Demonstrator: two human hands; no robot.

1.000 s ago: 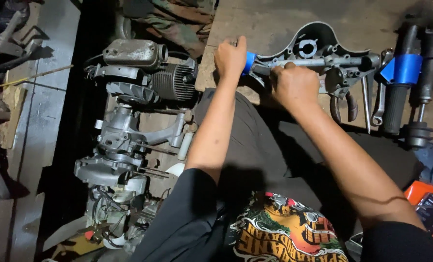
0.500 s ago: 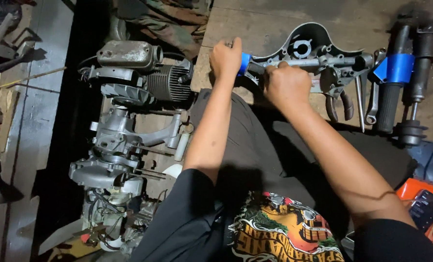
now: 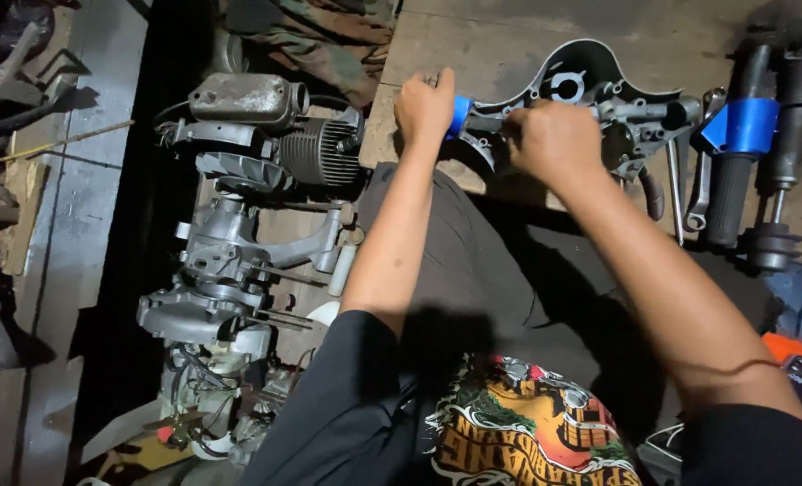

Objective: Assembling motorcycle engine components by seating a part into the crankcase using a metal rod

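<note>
Gripping a blue-handled tool (image 3: 460,115) in the left hand (image 3: 424,106), fingers wrapped tight round its grip; right hand (image 3: 554,139) clamped on the grey engine casing (image 3: 590,85) lying on the wooden bench (image 3: 509,36), just beside the tool. Flanked by a finned engine (image 3: 320,148) to the left, spanners (image 3: 698,180) and blue-banded shock absorbers (image 3: 743,135) to the right

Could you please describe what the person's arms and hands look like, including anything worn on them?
Both the left hand and right hand are bare, without gloves. The forearms are uncovered; short black sleeves end near the elbows. No watch or rings are visible.
</note>
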